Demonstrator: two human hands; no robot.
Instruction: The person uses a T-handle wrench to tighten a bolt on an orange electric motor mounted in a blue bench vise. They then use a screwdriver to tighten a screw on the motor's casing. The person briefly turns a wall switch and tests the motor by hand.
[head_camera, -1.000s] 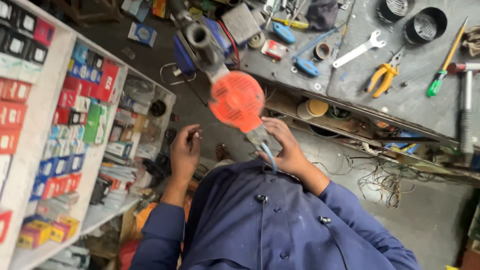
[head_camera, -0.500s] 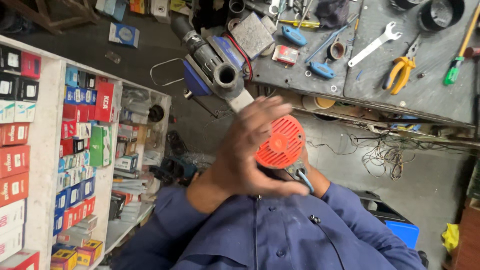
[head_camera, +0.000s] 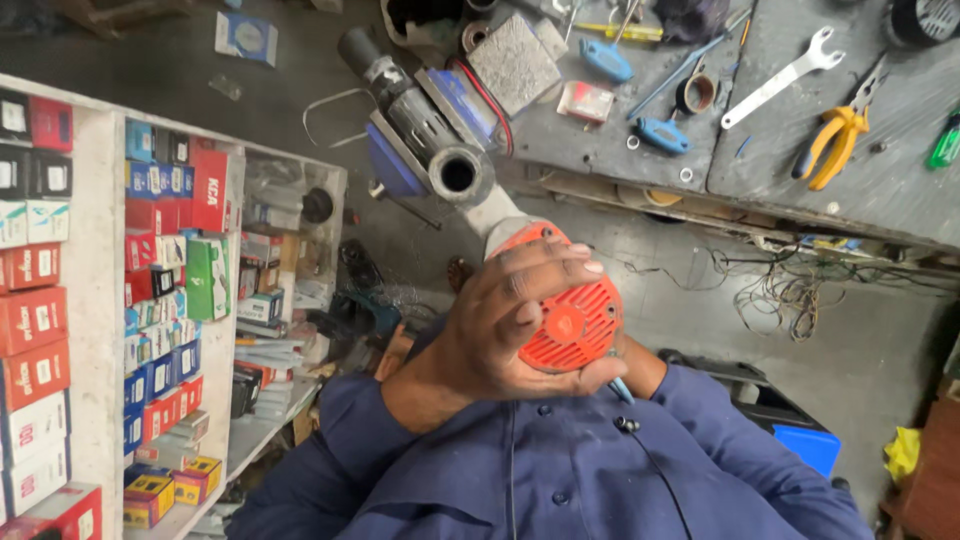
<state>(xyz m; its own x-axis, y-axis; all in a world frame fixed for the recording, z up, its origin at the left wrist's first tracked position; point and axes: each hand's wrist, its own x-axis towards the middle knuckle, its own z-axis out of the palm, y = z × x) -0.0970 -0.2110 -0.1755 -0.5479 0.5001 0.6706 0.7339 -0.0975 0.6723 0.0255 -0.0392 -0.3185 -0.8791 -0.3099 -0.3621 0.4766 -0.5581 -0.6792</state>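
My left hand (head_camera: 500, 320) is spread over the round orange slotted fan cover (head_camera: 582, 325) at the end of a grey pump motor (head_camera: 458, 172), fingers curled around its rim. The motor's blue-and-grey body tilts away toward the upper left, with an open pipe mouth facing me. My right hand (head_camera: 648, 365) is mostly hidden behind the cover; only its wrist shows. A blue-handled tool (head_camera: 622, 390) pokes out beside that wrist. Both dark blue sleeves come up from the bottom of the head view.
A grey workbench (head_camera: 900, 190) at the upper right carries a spanner (head_camera: 780, 80), yellow pliers (head_camera: 835, 140) and blue-handled screwdrivers (head_camera: 660, 135). Shelves of small coloured boxes (head_camera: 160, 300) stand on the left. Tangled wires (head_camera: 780, 295) hang below the bench; a blue bin (head_camera: 805, 445) sits lower right.
My left hand came up from beside the motor and closed over the orange cover. The motor end came closer to my chest, and the right hand slipped behind it.
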